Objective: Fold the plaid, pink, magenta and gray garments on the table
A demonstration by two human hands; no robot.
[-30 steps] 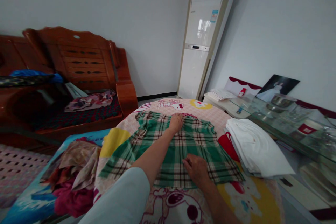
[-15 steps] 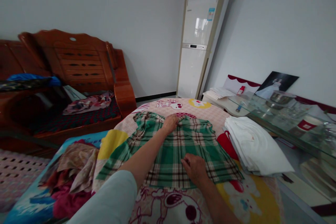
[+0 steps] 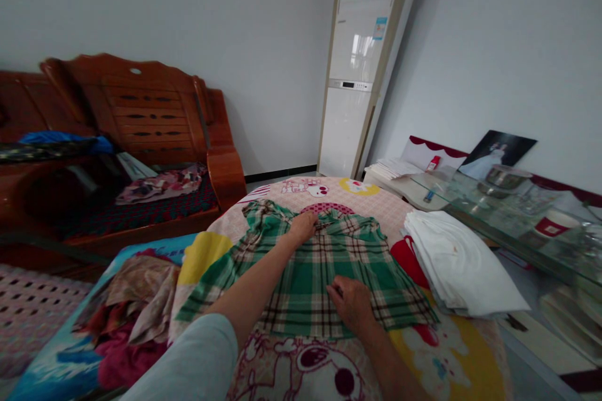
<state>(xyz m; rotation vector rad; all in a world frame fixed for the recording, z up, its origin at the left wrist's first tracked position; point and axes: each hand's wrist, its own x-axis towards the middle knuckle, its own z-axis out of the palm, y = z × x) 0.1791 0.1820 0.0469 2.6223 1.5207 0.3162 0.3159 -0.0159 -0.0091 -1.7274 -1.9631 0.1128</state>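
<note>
A green plaid shirt [image 3: 310, 282] lies spread over a round, cartoon-patterned cover [image 3: 376, 197], its neck end away from me and its hem towards me. At the middle of the neck edge, my left hand [image 3: 305, 227] has its fingers closed on the cloth. My right hand [image 3: 350, 302] rests low over the shirt's front, right of centre, with fingers curled and no cloth visibly gathered in them. Close to the shirt's right side sits a stack of folded white cloth [image 3: 458, 263].
A heap of crumpled clothes [image 3: 136, 301] lies on a blue surface at the left. Behind it stands a wooden sofa [image 3: 145, 106]. On the right, a glass shelf [image 3: 470, 200] holds a cup [image 3: 550, 225] and a bowl [image 3: 505, 177]. A tall air conditioner [image 3: 350, 119] fills the corner.
My left hand has drawn the shirt's neck edge slightly towards me, and more of the pink dotted patch shows beyond it. The right hand has hardly moved. The view has shifted a little.
</note>
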